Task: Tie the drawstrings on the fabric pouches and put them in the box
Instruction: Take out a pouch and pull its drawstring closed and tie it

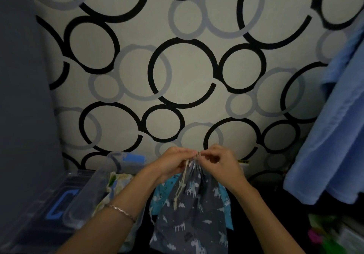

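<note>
Grey fabric printed with white unicorns and clouds makes up the pouch [193, 210] that hangs near the person in the middle of the view, its neck gathered tight at the top. Both hands meet at that neck. The left hand [174, 164] and the right hand [223, 163] have their fingers curled, and thumb and forefinger of each pinch the cream drawstring [182, 182] where it forms a small loop between them. The loose ends of the cord trail down the left side of the pouch, with knots along them. A teal pouch [162, 193] lies behind the grey one and shows on both sides of it. To the left stands a clear plastic box [88, 192], and a pale pouch [115, 180] with green and yellow print lies inside it. Further left lies a lid [59, 204] marked with a blue letter C. A thin bracelet [122, 211] circles the left wrist. A blue cloth [334, 135] hangs at the right edge. A backdrop [183, 70] patterned with black and grey rings fills the far side.
</note>
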`<state>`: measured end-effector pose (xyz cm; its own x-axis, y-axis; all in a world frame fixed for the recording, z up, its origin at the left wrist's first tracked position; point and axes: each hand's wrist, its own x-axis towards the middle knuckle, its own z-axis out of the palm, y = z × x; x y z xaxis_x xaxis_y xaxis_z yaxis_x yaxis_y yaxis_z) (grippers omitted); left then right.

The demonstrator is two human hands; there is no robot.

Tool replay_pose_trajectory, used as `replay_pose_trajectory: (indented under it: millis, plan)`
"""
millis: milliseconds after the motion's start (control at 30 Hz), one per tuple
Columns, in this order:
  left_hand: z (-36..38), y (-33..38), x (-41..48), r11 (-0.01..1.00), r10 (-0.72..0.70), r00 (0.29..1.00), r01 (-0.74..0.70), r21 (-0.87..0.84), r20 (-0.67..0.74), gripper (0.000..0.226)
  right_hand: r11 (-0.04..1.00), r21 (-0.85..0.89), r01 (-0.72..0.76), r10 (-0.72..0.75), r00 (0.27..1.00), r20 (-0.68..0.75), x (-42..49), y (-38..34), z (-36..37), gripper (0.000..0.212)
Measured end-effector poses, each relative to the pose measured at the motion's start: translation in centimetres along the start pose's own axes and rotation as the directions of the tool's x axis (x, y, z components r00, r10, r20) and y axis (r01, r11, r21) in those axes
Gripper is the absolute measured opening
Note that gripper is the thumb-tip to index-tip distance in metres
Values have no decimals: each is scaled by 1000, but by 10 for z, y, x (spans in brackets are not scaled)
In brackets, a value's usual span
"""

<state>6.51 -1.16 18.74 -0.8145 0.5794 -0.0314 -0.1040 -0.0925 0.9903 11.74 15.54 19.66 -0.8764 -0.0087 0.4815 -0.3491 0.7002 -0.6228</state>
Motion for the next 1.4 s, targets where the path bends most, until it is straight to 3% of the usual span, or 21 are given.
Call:
replay_pose_trajectory:
  millis: [100, 200, 267, 367, 567, 667, 767, 800, 867, 967, 1033, 1100, 1200, 1300, 1400]
  plan:
    - [-4, -1, 1, 999, -16, 1000, 16, 43, 11, 18, 999, 0, -43, 43, 999, 6, 0, 1, -1, 9]
    - [-4, 4, -1, 981, 25, 999, -16, 194, -43, 20, 970, 176, -169, 160, 985, 65, 3, 3, -5, 12]
    - [-4, 10, -2, 935, 83, 995, -57, 349, -60, 17, 882, 363, -298, 265, 954, 140, 4, 6, -4, 22]
    - [-11, 14, -3, 869, 132, 991, -100, 484, -34, 13, 645, 617, -451, 404, 887, 225, 6, 10, -6, 27]
    - [-18, 14, -5, 783, 217, 975, -147, 605, -43, 4, 540, 633, -554, 393, 832, 392, -3, 17, -14, 35]
    - [-15, 16, -7, 729, 229, 973, -151, 668, -31, 4, 551, 639, -536, 388, 843, 373, -4, 22, -12, 33]
    - [-11, 13, -6, 491, 346, 936, -124, 862, -62, 6, 692, 530, -490, 387, 872, 300, -5, 20, -12, 34]
    - [-9, 10, -5, 464, 374, 923, -104, 880, -89, 5, 734, 484, -476, 382, 879, 285, -5, 19, -12, 34]
    - [-4, 1, -1, 524, 394, 903, -69, 849, -170, 9, 787, 431, -441, 337, 893, 297, -7, 16, -11, 32]
    - [6, -8, 7, 825, 255, 924, -55, 563, -284, 14, 821, 401, -406, 276, 897, 344, -11, 16, -10, 25]
    - [11, -11, 9, 929, 159, 934, -32, 368, -320, 15, 859, 341, -382, 258, 898, 356, -13, 16, -11, 21]
    - [15, -11, 9, 974, 84, 948, -13, 226, -306, 14, 876, 312, -368, 238, 892, 384, -16, 16, -14, 16]
    - [18, -12, 4, 999, 25, 959, -10, 52, -281, 6, 882, 289, -373, 246, 886, 393, -17, 20, -13, 28]
    - [20, -13, 2, 999, 37, 957, -29, 33, -288, 17, 863, 298, -408, 284, 880, 382, -16, 24, -7, 39]
    - [22, -11, -1, 998, 58, 970, -52, 34, -236, 23, 774, 352, -527, 408, 839, 359, -11, 26, -2, 42]
